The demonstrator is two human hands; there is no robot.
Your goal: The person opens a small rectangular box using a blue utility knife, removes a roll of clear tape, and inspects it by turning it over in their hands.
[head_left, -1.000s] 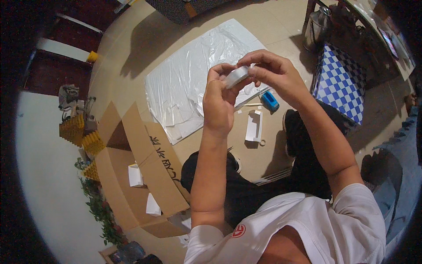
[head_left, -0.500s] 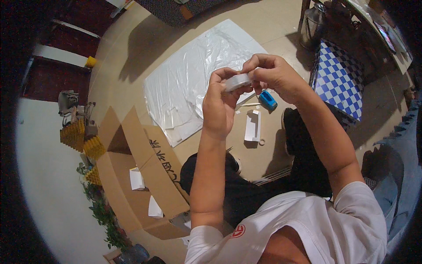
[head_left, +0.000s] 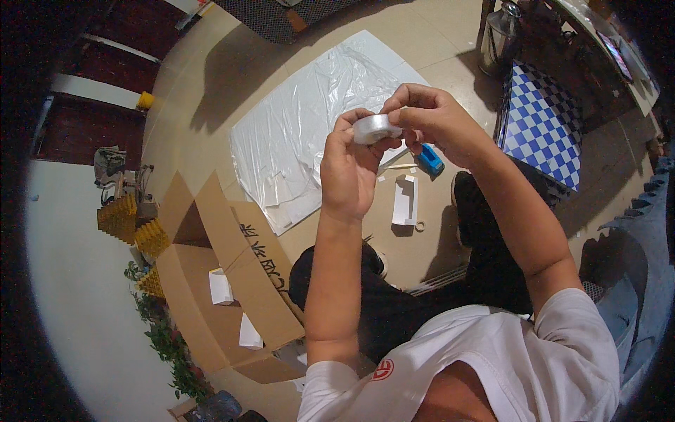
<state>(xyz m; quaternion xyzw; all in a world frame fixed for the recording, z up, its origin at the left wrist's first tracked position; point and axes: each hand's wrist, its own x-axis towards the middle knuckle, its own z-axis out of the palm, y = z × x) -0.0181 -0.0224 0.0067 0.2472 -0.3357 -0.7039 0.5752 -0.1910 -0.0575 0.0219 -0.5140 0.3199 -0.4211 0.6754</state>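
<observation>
Both my hands meet in the middle, raised over the floor, around a roll of clear tape [head_left: 373,129]. My left hand [head_left: 348,158] grips the roll from the left, with its fingers bent round the edge. My right hand [head_left: 436,123] pinches at the roll's right side with thumb and forefinger; whether a loose tape end is between them is too small to tell. Below the hands, a small white open box [head_left: 404,202] lies on the floor, a small tan ring [head_left: 420,226] beside it. A blue tool-like object [head_left: 429,161] lies just past the box.
A white sheet under crinkled plastic [head_left: 302,119] lies ahead. At left stands an open cardboard carton [head_left: 246,271] with small white boxes [head_left: 221,288] inside. Blue-and-white checkered panels [head_left: 540,130] lean at right, near a metal canister [head_left: 500,39]. Potted plants [head_left: 165,344] line the left wall.
The tape roll has turned slightly in my fingers, so more of its face and hole shows. My right hand has shifted a little to the left; the things on the floor stay put.
</observation>
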